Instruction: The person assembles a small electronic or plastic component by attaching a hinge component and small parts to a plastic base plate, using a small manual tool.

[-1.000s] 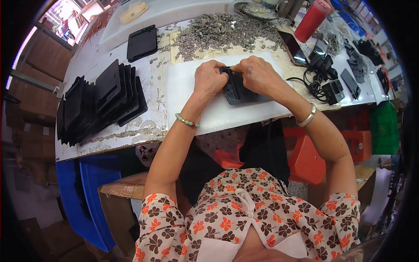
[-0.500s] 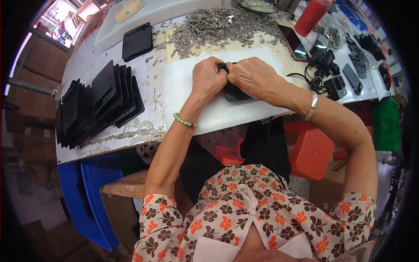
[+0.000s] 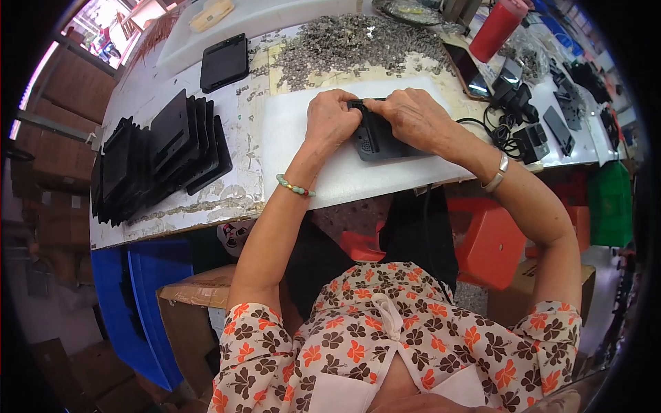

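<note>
A black plastic panel (image 3: 385, 143) lies on a white foam sheet (image 3: 292, 175) in front of me. My left hand (image 3: 332, 118) is closed on its far left corner, fingers bent inward. Over the panel's far edge is my right hand (image 3: 415, 118), its fingers curled and its index fingertip pressed close to the left fingertips. Whatever small part may be between those fingers is hidden. Beyond the sheet spreads a heap of small metal clips (image 3: 344, 51).
Stacked black panels (image 3: 155, 155) stand at the left, and a single black panel (image 3: 224, 63) lies farther back. To the right are a phone (image 3: 467, 70), a red bottle (image 3: 497, 31) and black cables (image 3: 501, 131). Blue bins (image 3: 155, 296) sit below the table's left edge.
My right hand has shifted slightly to the right, its index finger now extended along the far edge. More of the panel shows. The left hand stays at the corner.
</note>
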{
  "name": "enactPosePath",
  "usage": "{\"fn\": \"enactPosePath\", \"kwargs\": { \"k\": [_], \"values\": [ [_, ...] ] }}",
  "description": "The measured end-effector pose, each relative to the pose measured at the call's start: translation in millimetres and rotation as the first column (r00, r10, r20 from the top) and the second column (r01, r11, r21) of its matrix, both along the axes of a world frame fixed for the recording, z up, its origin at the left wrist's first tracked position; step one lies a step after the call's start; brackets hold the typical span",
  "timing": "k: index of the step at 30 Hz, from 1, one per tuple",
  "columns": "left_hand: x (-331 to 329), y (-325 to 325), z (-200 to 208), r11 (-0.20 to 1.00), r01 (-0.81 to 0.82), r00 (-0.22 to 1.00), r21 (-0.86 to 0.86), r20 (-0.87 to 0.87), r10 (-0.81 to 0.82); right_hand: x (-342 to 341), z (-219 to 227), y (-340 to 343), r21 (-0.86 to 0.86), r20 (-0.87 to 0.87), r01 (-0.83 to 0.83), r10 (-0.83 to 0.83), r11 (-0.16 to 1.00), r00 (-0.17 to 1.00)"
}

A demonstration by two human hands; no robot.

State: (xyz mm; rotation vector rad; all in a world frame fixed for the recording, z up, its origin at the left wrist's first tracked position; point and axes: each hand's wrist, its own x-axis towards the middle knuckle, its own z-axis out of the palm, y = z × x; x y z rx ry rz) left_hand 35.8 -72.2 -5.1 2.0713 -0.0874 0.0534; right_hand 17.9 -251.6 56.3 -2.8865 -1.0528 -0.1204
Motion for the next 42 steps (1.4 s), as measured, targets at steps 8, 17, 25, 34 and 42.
{"fn": "enactPosePath", "kwargs": {
  "k": [8,17,25,34,42],
  "values": [
    [-1.0,-1.6,0.0,0.999,0.030,0.998,0.044,0.048,-0.032,1.9,-1.2,6.2,-0.024,0.047,-0.056,0.058,0.998,0.997],
    [0.0,-0.9,-0.1,1.000,-0.002,0.999,0.005,0.036,0.002,0.3,-9.1,3.5,0.149,-0.043,0.030,-0.024,0.988,0.999],
    [-0.6,-1.6,1.8,1.000,-0.022,1.000,0.010,0.007,0.022,-19.0,-7.2,13.8,0.154,-0.067,0.200,-0.192,0.968,0.979],
    [-1.7,-3.0,6.0,0.999,-0.034,0.999,0.013,-0.018,0.034,-12.7,-5.7,16.0,0.146,-0.040,0.214,-0.210,0.966,0.977],
    [-1.6,-2.9,5.5,0.999,-0.043,0.999,0.019,-0.016,0.043,-14.4,-3.8,14.7,0.119,-0.046,0.176,-0.172,0.977,0.984]
  ]
}}
